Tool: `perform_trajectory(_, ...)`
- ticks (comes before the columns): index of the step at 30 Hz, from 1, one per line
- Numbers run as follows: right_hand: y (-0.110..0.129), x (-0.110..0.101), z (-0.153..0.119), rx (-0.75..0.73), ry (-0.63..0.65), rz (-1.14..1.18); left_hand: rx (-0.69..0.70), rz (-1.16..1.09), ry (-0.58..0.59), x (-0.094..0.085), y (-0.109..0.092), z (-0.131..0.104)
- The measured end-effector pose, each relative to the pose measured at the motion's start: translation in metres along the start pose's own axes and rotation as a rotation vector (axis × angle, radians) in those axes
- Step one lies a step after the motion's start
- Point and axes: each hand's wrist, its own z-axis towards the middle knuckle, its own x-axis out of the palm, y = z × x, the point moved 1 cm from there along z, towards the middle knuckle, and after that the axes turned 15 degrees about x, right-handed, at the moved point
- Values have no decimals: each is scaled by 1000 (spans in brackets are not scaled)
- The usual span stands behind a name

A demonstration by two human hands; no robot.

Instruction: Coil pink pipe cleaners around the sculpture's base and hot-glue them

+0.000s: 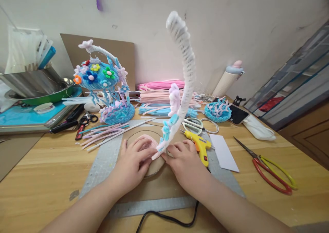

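A tall curved stalk [189,72] wrapped in white pipe cleaner rises from a round cardboard disc [154,168]. Lilac and light-blue pipe-cleaner flowers [174,99] climb its lower part. Pale pink pipe cleaner [151,140] lies in curved rows on the disc, partly hidden by fingers. My left hand [133,161] rests over the disc's left side, its thumb and index closed near the pink pipe cleaner's end by the stalk's foot. My right hand [185,161] is on the other side, fingers bent at the stalk's foot; its grip is mostly hidden.
A yellow glue gun [202,145] lies right of my right hand, its black cord [169,217] running in front. Red-and-yellow scissors [272,173] lie farther right. Behind stand a finished blue flowered piece [102,78] and bundles of pipe cleaners [161,99]. A grey mat [97,171] lies beneath the cardboard.
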Motion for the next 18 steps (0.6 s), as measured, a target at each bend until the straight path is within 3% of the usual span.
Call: perform_trajectory(18,7,0,-1,60,17,102,31,-28,-23,-6,-2,0)
